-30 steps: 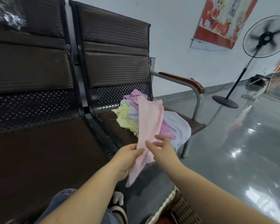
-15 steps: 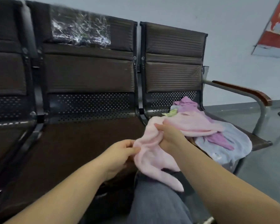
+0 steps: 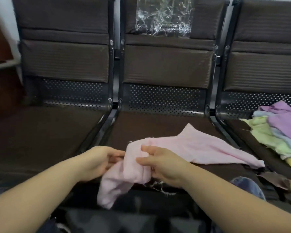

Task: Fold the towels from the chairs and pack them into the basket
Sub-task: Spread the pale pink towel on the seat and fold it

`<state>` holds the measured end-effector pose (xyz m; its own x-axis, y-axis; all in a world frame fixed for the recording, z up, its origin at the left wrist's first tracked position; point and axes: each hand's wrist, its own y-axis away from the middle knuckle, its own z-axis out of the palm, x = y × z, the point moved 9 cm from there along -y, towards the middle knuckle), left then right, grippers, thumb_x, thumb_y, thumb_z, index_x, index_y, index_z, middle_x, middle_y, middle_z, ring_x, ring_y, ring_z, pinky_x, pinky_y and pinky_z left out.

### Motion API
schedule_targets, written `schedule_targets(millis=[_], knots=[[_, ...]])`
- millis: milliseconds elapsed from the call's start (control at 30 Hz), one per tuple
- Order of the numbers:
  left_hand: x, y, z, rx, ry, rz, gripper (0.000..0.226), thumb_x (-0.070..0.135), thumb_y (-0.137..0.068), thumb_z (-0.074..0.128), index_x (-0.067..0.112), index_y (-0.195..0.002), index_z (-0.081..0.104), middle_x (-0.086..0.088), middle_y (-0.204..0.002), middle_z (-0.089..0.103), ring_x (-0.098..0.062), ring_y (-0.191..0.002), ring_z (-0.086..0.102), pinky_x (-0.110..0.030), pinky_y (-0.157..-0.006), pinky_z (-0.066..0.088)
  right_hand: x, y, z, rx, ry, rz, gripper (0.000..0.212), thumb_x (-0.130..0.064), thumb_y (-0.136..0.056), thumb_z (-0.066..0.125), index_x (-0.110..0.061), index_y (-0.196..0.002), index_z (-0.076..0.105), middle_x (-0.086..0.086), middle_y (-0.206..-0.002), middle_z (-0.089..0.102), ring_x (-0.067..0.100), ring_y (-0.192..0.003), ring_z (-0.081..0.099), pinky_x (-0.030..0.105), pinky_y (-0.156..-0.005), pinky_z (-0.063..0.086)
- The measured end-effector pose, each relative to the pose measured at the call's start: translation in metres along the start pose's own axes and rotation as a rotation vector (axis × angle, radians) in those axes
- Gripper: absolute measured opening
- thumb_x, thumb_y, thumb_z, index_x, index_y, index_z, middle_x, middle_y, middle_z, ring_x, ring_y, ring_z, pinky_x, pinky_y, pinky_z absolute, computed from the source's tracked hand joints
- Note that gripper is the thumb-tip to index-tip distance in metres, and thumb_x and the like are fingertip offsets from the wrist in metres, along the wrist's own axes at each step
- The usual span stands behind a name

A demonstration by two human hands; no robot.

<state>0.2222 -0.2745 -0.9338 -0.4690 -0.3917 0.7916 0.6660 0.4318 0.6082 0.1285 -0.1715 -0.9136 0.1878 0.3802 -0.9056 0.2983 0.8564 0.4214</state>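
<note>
Seats: three dark brown seats in a joined row; left seat [image 3: 45, 132], middle seat [image 3: 151, 126], right seat [image 3: 238, 130], each with a padded back and a perforated metal strip below it.
Towels: one pink towel [image 3: 183, 148] in the hands, plus a pile [image 3: 279, 130] on the right seat showing at least three colours: purple on top, pale blue under it, yellow-green lowest and nearest. How many lie in the pile I cannot tell.
Hands: two, both bare, arms reaching in from the bottom edge.
Around: a crumpled clear plastic sheet [image 3: 163, 19] stuck to the middle seat's backrest; a knee in blue jeans [image 3: 247, 187] at lower right; torn brown scraps [image 3: 275, 180] at the right seat's front edge.
In the way: the hands cover the bunched middle of the pink towel.
Pink towel: pale, soft, creased; its right part lies spread flat on the middle seat, its left end hangs bunched over the front edge, with loose threads at the hem.
Left hand [image 3: 99, 160]: fingers curled, pinching the towel's bunched left side.
Right hand [image 3: 163, 165]: fingers [image 3: 146, 148] and thumb pinching a fold of the towel.
</note>
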Motion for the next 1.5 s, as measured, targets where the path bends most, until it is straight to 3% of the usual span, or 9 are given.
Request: schedule_targets(millis=[100, 233, 400, 500, 700, 900, 1033, 1200, 1500], knots=[[-0.014, -0.014, 0.008, 0.031, -0.040, -0.139, 0.036, 0.028, -0.093, 0.043, 0.002, -0.110, 0.060, -0.017, -0.095, 0.066, -0.029, -0.082, 0.062, -0.036, -0.075, 0.049, 0.013, 0.003, -0.011, -0.037, 0.366, 0.071, 0.057, -0.030, -0.087, 0.067, -0.020, -0.139, 0.045, 0.000, -0.131, 0.055, 0.014, -0.114, 0.056, 0.033, -0.097, 0.049], [-0.011, -0.036, 0.017, 0.082, -0.116, -0.104, 0.054, 0.045, -0.088, 0.060, 0.004, -0.122, 0.058, -0.021, -0.112, 0.064, -0.028, -0.095, 0.064, -0.033, -0.074, 0.050, -0.008, -0.006, -0.057, 0.193, 0.606, -0.024, 0.023, -0.036, -0.087, 0.064, -0.024, -0.106, 0.066, -0.001, -0.090, 0.066, 0.013, -0.077, 0.058, 0.022, -0.068, 0.046], [0.004, -0.058, 0.019, 0.186, -0.139, -0.047, 0.046, 0.036, -0.083, 0.070, 0.007, -0.117, 0.060, -0.013, -0.107, 0.067, -0.028, -0.098, 0.064, -0.039, -0.089, 0.053, -0.020, -0.022, -0.139, 0.590, 1.007, 0.064, 0.047, -0.047, -0.088, 0.057, -0.028, -0.130, 0.051, 0.005, -0.130, 0.049, 0.025, -0.117, 0.050, 0.033, -0.091, 0.043], [0.007, -0.068, 0.021, 0.197, -0.154, -0.044, 0.052, 0.041, -0.078, 0.074, 0.007, -0.115, 0.062, -0.013, -0.104, 0.069, -0.029, -0.097, 0.065, -0.041, -0.091, 0.052, 0.006, -0.030, -0.149, 0.496, 1.027, 0.263, 0.062, -0.051, -0.088, 0.055, -0.020, -0.140, 0.040, 0.009, -0.136, 0.046, 0.028, -0.118, 0.051, 0.033, -0.093, 0.043], [0.017, -0.075, 0.020, 0.247, -0.331, 0.007, 0.052, 0.049, -0.085, 0.062, 0.013, -0.123, 0.060, -0.006, -0.107, 0.065, -0.024, -0.096, 0.062, -0.033, -0.078, 0.053, 0.008, -0.030, -0.121, 0.340, 1.132, 0.242, 0.043, -0.044, -0.094, 0.046, -0.010, -0.121, 0.051, 0.012, -0.116, 0.061, 0.024, -0.095, 0.054, 0.029, -0.073, 0.039], [0.030, -0.057, 0.009, 0.246, -0.896, 0.064, 0.059, 0.066, -0.085, 0.049, 0.012, -0.100, 0.068, -0.007, -0.103, 0.067, -0.021, -0.090, 0.061, -0.029, -0.074, 0.046, 0.007, -0.011, -0.067, 0.171, 1.101, 0.059, 0.025, -0.046, -0.091, 0.051, -0.022, -0.087, 0.047, -0.004, -0.071, 0.051, 0.013, -0.067, 0.047, 0.021, -0.056, 0.033], [0.012, -0.039, -0.006, 0.115, -1.077, -0.064, 0.065, 0.078, -0.076, 0.049, 0.017, -0.089, 0.070, 0.001, -0.090, 0.068, -0.017, -0.083, 0.062, -0.027, -0.076, 0.046, 0.009, 0.003, -0.040, 0.134, 1.049, -0.097, 0.033, -0.047, -0.088, 0.058, -0.030, -0.069, 0.037, -0.008, -0.065, 0.047, 0.011, -0.061, 0.045, 0.023, -0.055, 0.036], [0.011, -0.023, -0.010, 0.238, -1.058, 0.080, 0.051, 0.068, -0.081, 0.054, 0.017, -0.073, 0.060, 0.002, -0.073, 0.062, -0.016, -0.068, 0.058, -0.028, -0.060, 0.041, 0.018, 0.014, -0.002, 0.014, 1.044, -0.211, 0.026, -0.042, -0.088, 0.059, -0.030, -0.073, 0.042, -0.009, -0.069, 0.050, 0.010, -0.065, 0.046, 0.021, -0.059, 0.036], [0.013, -0.027, 0.023, 0.258, -1.012, 0.321, 0.038, 0.047, -0.081, 0.068, 0.030, -0.111, 0.053, 0.008, -0.102, 0.051, -0.011, -0.092, 0.054, -0.029, -0.081, 0.044, 0.017, 0.029, 0.036, -0.142, 0.994, -0.284, 0.022, -0.038, -0.087, 0.063, -0.019, -0.096, 0.059, -0.002, -0.084, 0.056, 0.016, -0.077, 0.051, 0.033, -0.075, 0.044]])
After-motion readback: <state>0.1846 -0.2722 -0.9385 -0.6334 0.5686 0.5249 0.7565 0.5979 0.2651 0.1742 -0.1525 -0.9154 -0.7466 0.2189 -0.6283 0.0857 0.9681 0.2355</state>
